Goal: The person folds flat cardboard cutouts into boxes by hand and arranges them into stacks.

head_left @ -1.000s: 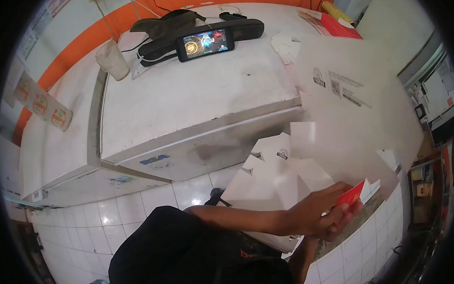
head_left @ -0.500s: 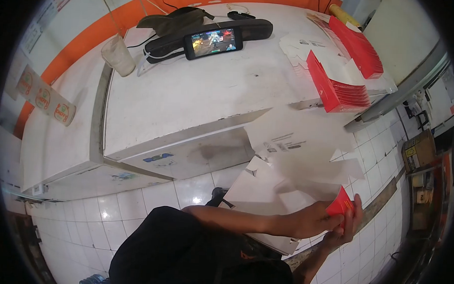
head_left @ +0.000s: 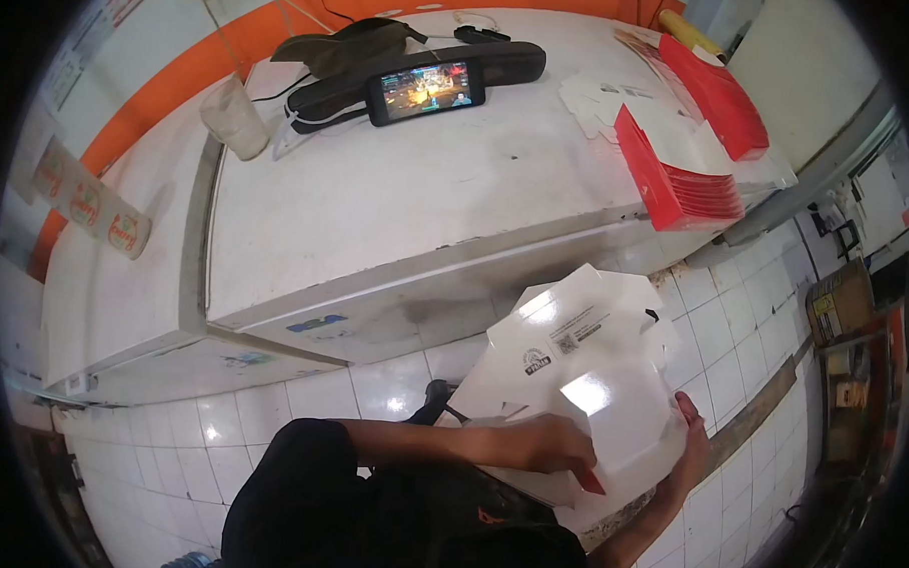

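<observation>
The person's hands were apart on a white printed cardboard box blank (head_left: pixel 630 425), which lay in front of the lap above the tiled floor (head_left: pixel 729 319). The right hand (head_left: pixel 693 441) gripped its right edge; the left hand (head_left: pixel 557 444) was curled at the near side, a red flap (head_left: pixel 594 480) showing at its fingertips. Beyond, nested red cartons (head_left: pixel 696 200) and a lit smartphone (head_left: pixel 427 91) stood on a white chest freezer (head_left: pixel 408 187).

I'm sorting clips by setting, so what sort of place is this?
Likely a takeaway food shop's work area: a stack of printed cups, nested red cartons and white printed card suggest it.
</observation>
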`<state>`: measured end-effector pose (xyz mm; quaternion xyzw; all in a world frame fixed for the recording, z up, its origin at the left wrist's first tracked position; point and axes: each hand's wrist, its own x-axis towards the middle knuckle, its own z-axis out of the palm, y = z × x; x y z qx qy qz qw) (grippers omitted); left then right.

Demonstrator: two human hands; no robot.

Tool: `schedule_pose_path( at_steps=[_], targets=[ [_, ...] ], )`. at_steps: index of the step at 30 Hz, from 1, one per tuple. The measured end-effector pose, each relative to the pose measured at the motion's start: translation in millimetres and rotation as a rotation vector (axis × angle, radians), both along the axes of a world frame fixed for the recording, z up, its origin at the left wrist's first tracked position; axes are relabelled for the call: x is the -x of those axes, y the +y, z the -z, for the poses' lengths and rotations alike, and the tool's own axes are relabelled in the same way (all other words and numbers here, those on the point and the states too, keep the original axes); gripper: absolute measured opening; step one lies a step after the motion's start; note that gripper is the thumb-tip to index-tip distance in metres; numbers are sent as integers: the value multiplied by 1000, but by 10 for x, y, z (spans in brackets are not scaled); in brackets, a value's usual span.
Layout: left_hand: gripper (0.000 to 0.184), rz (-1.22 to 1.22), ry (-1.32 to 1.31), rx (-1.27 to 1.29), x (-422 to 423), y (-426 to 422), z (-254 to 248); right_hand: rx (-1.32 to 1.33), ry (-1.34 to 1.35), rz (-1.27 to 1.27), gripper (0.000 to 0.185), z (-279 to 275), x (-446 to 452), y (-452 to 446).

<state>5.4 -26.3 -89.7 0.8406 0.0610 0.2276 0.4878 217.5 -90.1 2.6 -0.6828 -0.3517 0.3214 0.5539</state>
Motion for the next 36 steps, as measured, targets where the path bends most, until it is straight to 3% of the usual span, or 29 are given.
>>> schedule_pose_path(
  at_steps=[3,5,7,9,12,16,19,26,29,31,33,36],
  targets=[
    [13,-221,-98,413,116,14,-80,-189,-797,-38,40,225,-197,-126],
    [11,-309,-74,627,146,55,-110,-99,-527,-36,30,367,-276,-566],
    [13,-346,39,810,129,101,-98,-3,-519,-178,26,225,-128,-676],
    [13,-369,31,774,99,101,-172,97,-771,-466,29,17,176,-761],
    [14,-385,55,596,12,54,-183,30,-760,-358,32,322,387,-775],
    [16,-431,45,358,-23,34,-250,-79,-855,76,26,646,369,-782],
    [18,-377,102,232,-50,-11,-443,-61,-826,194,23,666,474,-736],
    [13,-156,-34,-156,-27,41,-436,-129,-824,-66,36,618,407,-690],
    [10,2,-33,-238,148,220,-710,-186,-742,-428,46,186,336,-706],
    [11,136,-56,-242,240,293,-835,-2,-768,-457,41,90,133,-744],
    [16,-31,-240,-424,319,282,-994,186,-797,-475,37,1,-34,-777],
    [22,-232,-460,-483,569,253,-1340,-305,-743,-257,8,-283,-257,-583]
  ],
)
